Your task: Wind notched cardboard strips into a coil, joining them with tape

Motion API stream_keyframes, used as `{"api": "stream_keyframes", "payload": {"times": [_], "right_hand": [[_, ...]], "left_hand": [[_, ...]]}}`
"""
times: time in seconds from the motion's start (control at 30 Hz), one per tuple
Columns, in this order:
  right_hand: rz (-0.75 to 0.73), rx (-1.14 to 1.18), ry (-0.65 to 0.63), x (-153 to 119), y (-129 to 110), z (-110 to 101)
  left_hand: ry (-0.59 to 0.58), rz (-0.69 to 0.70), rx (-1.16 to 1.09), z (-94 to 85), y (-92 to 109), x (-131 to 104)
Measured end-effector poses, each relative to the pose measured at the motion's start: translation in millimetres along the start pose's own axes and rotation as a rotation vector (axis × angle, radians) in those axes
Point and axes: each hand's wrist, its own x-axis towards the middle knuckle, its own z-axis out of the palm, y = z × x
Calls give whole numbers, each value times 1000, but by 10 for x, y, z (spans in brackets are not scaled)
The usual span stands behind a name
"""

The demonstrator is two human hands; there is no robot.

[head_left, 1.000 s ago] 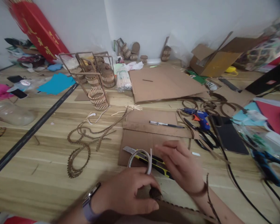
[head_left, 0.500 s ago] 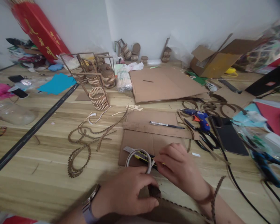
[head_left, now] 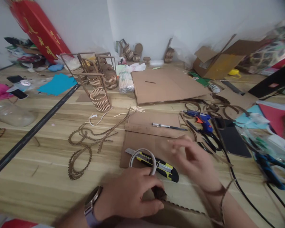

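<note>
My left hand (head_left: 130, 194), a watch at its wrist, is closed around a narrow roll of tape (head_left: 154, 161). A dark brown, coiled-looking piece (head_left: 159, 193) sits between its thumb and forefinger; how it is held is partly hidden. From there a notched brown cardboard strip (head_left: 187, 209) runs right and loops up by my right wrist. My right hand (head_left: 192, 158) is raised above the cardboard, slightly blurred, its fingers apart and nothing visible in them. Beneath the tape roll, a yellow-and-black utility knife (head_left: 165, 167) lies with its blade out on a cardboard sheet (head_left: 137, 139).
A pen (head_left: 168, 126) rests on the cardboard. Rightward lie black scissors (head_left: 211, 139), a blue glue gun (head_left: 205, 122) and a phone (head_left: 232, 137). Notched strips (head_left: 79, 158) curl at left. Small handled baskets (head_left: 100, 99) stand behind, beside a large cardboard sheet (head_left: 168, 85).
My right hand has moved up and right, away from the tape roll, and its pinched fingers have parted. More of the utility knife shows. My left hand stays nearly in place.
</note>
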Motion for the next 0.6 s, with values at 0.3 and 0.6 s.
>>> {"api": "stream_keyframes", "payload": {"times": [0.3,0.6], "right_hand": [[-377,-204,-496,-73,-292,121],[-344,-576,-298,-49,66,-13]], "left_hand": [[-10,23,-24,47,-50,59],[316,83,1,44,-121,70]]}}
